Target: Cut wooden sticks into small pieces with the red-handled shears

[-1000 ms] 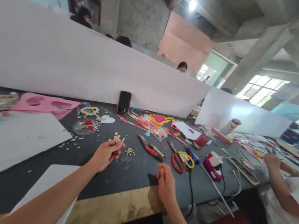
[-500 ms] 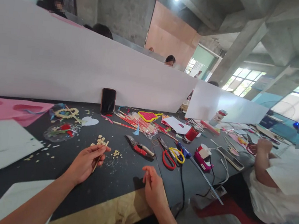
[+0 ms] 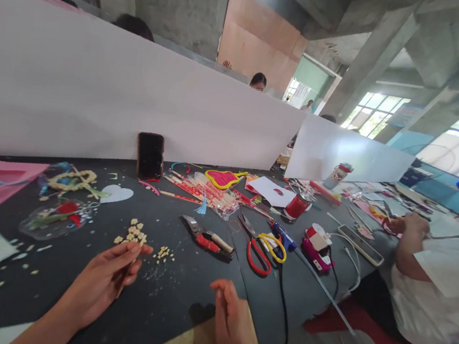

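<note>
My left hand (image 3: 103, 276) pinches a thin wooden stick (image 3: 120, 286) between thumb and fingers, low over the black table (image 3: 145, 312). Just beyond its fingertips lies a heap of pale, flower-like pieces (image 3: 134, 230). Smaller pale bits (image 3: 164, 254) are scattered to the right of that heap. My right hand (image 3: 231, 323) hovers near the table's front edge, fingers loosely bent and apart, with nothing in them. Red-handled pruning shears (image 3: 208, 241) lie between and beyond both hands. Scissors (image 3: 260, 255) with red and yellow handles rest farther right.
A phone (image 3: 150, 155) leans on the white partition (image 3: 108, 101). Beyond the shears lie packaged red sticks (image 3: 214, 195). A blue glue gun (image 3: 285, 237), its cord, a red jar (image 3: 297, 207) and a pink power adapter (image 3: 315, 252) stand right. A co-worker (image 3: 421, 274) sits at far right.
The view has turned slightly, shifting the left part of the table leftward. My left hand still grips the stick, and my right hand stays empty near the edge.
</note>
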Demonstrator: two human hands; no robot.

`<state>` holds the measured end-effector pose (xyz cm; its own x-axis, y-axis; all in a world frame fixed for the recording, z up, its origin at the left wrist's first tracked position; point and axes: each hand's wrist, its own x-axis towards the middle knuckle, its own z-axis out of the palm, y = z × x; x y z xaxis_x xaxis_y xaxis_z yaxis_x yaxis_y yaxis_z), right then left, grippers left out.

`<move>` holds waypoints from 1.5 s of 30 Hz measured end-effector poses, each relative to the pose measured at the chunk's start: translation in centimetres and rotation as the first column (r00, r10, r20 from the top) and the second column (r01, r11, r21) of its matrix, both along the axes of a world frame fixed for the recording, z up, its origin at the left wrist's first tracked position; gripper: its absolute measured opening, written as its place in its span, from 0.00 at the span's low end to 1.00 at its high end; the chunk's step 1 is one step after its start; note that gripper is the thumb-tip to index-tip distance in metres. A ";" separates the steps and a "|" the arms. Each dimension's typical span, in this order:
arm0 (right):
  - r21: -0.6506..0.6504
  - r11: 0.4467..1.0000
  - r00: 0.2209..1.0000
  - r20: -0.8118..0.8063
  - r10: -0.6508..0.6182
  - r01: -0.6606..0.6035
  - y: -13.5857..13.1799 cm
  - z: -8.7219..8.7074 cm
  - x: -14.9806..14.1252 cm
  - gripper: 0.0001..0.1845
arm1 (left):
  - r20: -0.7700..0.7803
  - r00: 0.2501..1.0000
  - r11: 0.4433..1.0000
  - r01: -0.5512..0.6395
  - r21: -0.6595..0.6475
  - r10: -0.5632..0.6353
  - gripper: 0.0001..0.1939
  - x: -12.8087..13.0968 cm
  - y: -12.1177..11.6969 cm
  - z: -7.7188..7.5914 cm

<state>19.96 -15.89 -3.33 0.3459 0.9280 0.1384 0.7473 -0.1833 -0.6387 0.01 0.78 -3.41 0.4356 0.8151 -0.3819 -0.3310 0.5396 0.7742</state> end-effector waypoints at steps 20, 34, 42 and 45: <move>0.036 0.980 0.956 0.229 0.184 -0.198 2.1 3.7 6.6 0.13 | 0.056 0.998 0.998 -0.010 0.064 0.007 0.09 -0.1 -0.2 0.4; -0.060 0.951 0.819 0.495 0.291 -0.302 9.8 2.5 5.3 0.09 | 0.048 0.998 0.992 0.039 0.123 -0.045 0.11 0.1 0.0 0.4; 0.051 0.964 0.908 0.353 0.225 -0.259 10.7 0.9 6.6 0.07 | 0.052 0.998 0.992 0.038 0.119 -0.045 0.12 -0.1 0.2 0.8; 0.117 0.972 0.955 0.245 0.169 -0.202 10.3 1.4 7.1 0.09 | 0.050 0.998 0.993 0.042 0.110 -0.048 0.12 0.0 0.3 0.7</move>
